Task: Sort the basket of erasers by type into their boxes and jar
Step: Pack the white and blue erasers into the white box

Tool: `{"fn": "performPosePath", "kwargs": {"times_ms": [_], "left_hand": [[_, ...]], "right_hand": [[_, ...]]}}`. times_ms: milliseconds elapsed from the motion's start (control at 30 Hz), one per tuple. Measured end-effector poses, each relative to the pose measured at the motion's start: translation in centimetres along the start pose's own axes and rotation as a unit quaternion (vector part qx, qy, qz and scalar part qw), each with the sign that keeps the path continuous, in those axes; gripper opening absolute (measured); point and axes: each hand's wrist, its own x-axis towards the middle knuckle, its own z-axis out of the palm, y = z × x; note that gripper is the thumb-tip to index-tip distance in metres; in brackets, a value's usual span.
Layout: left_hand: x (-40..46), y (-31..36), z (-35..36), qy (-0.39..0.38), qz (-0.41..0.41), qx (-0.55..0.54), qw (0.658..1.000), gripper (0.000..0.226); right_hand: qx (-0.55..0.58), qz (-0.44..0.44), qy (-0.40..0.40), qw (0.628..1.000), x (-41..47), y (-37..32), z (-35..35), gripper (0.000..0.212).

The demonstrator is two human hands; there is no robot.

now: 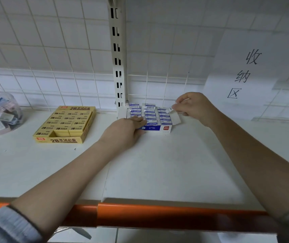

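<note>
Blue-white eraser box (157, 128) nearly full, yellow 2B box (80, 123) left, jar (1, 113) far left

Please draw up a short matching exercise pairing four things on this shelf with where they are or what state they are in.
Things:
1. yellow cardboard eraser box
2. clear plastic jar
3. blue-and-white eraser box
4. small blue-and-white wrapped eraser

Places or states:
A. pinched in the right hand
B. far left edge, holding mixed erasers
C. by the slotted upright, steadied by the left hand
D. between the jar and the other box, one slot unfilled

Pairs: 1-D, 2-B, 3-C, 4-A
</note>
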Motion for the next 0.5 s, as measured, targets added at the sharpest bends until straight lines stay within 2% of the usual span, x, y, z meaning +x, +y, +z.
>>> {"fn": "performPosePath", "kwargs": {"times_ms": [100,233,400,500], "left_hand": [[-0.1,0.2,-0.3,-0.015,0.0,-0.017,1.0,0.043],[-1.4,0.4,-0.8,-0.034,-0.005,-0.055,0.998,0.052],[-6.5,-2.1,-0.3,0.1,-0.162,-0.115,0.975,0.045],[-9.6,-3.6,0.9,0.119,-0.225,-0.102,0.962,0.034]], "right_hand": [[0.046,-0.009,0.003,0.999,1.3,1.1,0.8,0.018],[0.009,-0.037,0.027,0.999,2.7,1.7,1.9,0.022],[-0.054,-0.05,0.032,0.997,3.6,2.0,2.9,0.021],[-0.063,-0.041,0.022,0.997,3.9,2.5,3.4,0.021]]}}
